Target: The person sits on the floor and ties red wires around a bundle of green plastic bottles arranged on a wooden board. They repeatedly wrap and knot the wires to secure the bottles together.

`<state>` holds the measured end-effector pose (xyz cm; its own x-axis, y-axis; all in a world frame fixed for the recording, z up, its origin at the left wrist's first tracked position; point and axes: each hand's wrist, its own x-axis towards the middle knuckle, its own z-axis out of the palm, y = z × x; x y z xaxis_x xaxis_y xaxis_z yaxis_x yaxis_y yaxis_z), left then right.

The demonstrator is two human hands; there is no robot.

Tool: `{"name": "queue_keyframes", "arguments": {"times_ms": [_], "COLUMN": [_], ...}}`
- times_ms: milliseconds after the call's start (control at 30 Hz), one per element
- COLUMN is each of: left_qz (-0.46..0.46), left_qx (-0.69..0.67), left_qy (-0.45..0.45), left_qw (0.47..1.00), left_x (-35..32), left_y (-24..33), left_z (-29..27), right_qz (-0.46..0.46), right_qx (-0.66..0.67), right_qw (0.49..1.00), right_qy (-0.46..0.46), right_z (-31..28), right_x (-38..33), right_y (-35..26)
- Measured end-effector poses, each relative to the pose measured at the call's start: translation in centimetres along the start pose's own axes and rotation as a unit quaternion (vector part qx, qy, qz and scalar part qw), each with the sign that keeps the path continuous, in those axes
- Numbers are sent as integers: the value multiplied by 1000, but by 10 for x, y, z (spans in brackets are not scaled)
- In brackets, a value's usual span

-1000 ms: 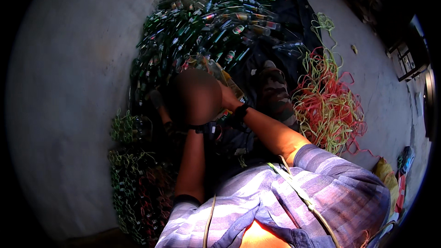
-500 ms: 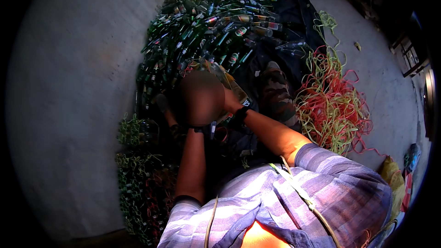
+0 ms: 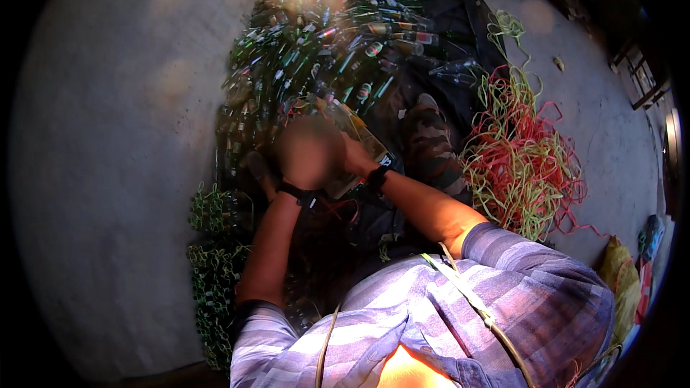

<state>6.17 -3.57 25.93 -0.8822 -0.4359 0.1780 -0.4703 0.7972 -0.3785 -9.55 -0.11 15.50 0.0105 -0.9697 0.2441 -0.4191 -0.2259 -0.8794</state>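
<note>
A round blurred patch covers most of both hands. My left hand [image 3: 302, 174] is in front of me with a dark band on its wrist, its fingers hidden by the blur. My right hand [image 3: 357, 158], also with a dark wrist band, reaches in from the right, and its fingertips run under the same patch. Both are at a printed carton or sack-like piece [image 3: 369, 141] between my legs; I cannot tell which it is. Thin reddish string [image 3: 338, 210] shows below the hands. Whether either hand grips anything is not visible.
Many green and clear glass bottles [image 3: 305, 50] lie on a dark sheet [image 3: 460, 25] ahead. A tangled heap of red and yellow-green string [image 3: 521, 158] lies to the right. Bundles laced with green string [image 3: 214, 273] stand at left. A yellowish sack [image 3: 619, 273] sits at far right.
My left forearm has swung outward to the left, and its wrist has turned. My right arm has barely moved. A hazy light glare now lies over the far bottles.
</note>
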Motion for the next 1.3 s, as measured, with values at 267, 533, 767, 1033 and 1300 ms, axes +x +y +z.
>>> {"name": "queue_keyframes", "arguments": {"times_ms": [267,533,767,1033,1300], "left_qz": [11,67,17,-55,-196], "left_qx": [-123,-64,-89,-141,-314], "left_qy": [35,-17,121,55,-155], "left_qw": [992,996,988,987,916], "left_x": [-4,-8,10,5,-10], "left_y": [-5,-21,-10,-29,-60], "left_z": [6,9,-41,-47,-39], "right_qz": [88,148,129,60,61], "right_qx": [23,38,-42,-44,0], "right_qw": [995,988,991,996,997], "right_qy": [-30,7,-7,-40,-56], "right_z": [-37,-18,-22,-21,-25], "right_x": [-17,-13,-7,-7,-4], "right_y": [-45,-23,-3,-6,-14]}}
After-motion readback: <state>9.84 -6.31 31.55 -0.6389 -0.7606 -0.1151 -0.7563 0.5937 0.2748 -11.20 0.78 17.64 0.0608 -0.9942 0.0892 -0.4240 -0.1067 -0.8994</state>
